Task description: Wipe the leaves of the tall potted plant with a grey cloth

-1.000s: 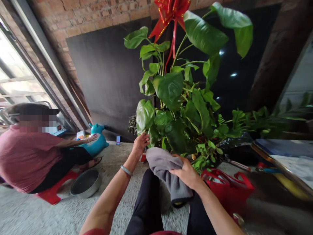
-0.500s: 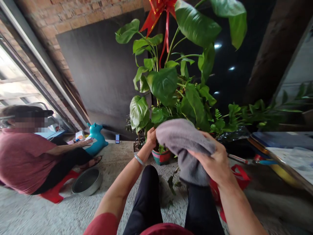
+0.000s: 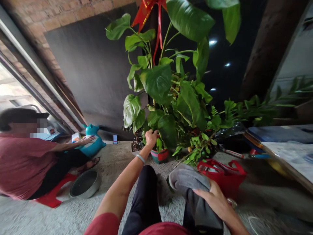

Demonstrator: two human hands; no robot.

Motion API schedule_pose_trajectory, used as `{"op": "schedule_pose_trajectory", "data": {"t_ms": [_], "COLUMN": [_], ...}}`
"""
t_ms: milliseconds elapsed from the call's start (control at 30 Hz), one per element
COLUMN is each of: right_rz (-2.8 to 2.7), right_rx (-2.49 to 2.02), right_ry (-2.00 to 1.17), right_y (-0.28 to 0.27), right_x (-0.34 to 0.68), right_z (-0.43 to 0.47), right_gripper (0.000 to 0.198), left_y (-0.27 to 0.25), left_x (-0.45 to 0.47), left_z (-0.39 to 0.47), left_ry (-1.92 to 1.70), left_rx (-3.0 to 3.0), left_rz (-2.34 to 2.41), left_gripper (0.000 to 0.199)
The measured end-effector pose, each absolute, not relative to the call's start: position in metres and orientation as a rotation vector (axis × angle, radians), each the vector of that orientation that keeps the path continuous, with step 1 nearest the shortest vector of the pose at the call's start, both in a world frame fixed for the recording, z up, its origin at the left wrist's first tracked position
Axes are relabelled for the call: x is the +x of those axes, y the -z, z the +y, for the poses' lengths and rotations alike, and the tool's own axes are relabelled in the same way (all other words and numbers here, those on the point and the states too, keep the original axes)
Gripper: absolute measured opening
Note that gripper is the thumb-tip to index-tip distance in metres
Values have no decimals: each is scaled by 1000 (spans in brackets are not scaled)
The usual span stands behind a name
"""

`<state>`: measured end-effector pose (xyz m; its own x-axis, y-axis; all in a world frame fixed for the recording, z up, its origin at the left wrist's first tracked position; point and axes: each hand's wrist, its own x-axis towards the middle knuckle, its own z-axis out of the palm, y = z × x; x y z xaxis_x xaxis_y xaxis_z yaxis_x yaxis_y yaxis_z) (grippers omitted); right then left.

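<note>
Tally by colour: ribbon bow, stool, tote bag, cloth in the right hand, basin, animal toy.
Red: 3 (ribbon bow, stool, tote bag)
Grey: 2 (cloth in the right hand, basin)
Turquoise: 1 (animal toy)
Total: 6

The grey cloth (image 3: 187,178) at lower right of centre looks soft and matt, the plant's leaves (image 3: 157,81) smooth and glossy, the red ribbon (image 3: 144,14) shiny, the upper-left brick wall (image 3: 73,9) rough, the floor (image 3: 36,222) gritty

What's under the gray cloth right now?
Part of a dark trouser leg shows beneath the gray cloth, held in the right hand; whatever else the cloth covers is hidden.
</note>
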<state>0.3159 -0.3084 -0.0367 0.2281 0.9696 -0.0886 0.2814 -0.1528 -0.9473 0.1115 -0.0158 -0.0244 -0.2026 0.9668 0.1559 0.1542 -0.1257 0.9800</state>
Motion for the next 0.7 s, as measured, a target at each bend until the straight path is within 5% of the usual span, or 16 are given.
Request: {"op": "schedule_pose_trajectory", "data": {"t_ms": [433,700], "right_rz": [-1082,-1028], "right_rx": [-1729,-1470], "right_ry": [-856,-725], "right_y": [40,-26], "right_x": [329,315], "right_z": [-321,-315], "right_gripper": [62,41], "left_y": [14,-5], "left_x": [130,129], "left_z": [-54,-65], "left_ry": [-1330,-1159], "left_rx": [1860,1735], "left_rz": [1016,1083], "left_gripper": [14,27]}}
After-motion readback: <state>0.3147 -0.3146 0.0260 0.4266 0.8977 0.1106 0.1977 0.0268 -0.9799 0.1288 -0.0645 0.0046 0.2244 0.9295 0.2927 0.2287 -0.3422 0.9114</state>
